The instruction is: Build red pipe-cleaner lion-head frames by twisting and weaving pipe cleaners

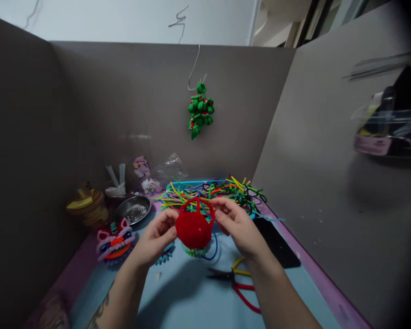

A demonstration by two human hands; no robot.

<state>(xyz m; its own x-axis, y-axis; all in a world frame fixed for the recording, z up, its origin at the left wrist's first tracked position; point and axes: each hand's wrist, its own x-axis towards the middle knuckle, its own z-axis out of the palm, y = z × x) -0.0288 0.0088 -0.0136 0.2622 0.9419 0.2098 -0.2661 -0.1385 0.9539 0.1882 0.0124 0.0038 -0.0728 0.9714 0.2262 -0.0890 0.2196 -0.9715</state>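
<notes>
Between my two hands, raised above the mat, is a round red fuzzy piece [193,230] with thin red pipe-cleaner loops standing up from its top. My left hand [159,234] pinches its left edge between thumb and fingers. On the other side, my right hand [233,221] has its fingers closed at the red loop on the upper right. Below the red piece, a pale green fuzzy piece [195,251] is partly hidden. A blue pipe cleaner [215,249] curves beside it, and a teal fuzzy strip [165,254] lies near my left hand.
Scissors [231,275] with red and yellow handles lie near my right forearm. Behind my hands, a blue tray [178,183] overflows with coloured pipe cleaners. A colourful fuzzy animal head [115,244], a metal dish [133,209] and a black flat object [277,242] flank the mat.
</notes>
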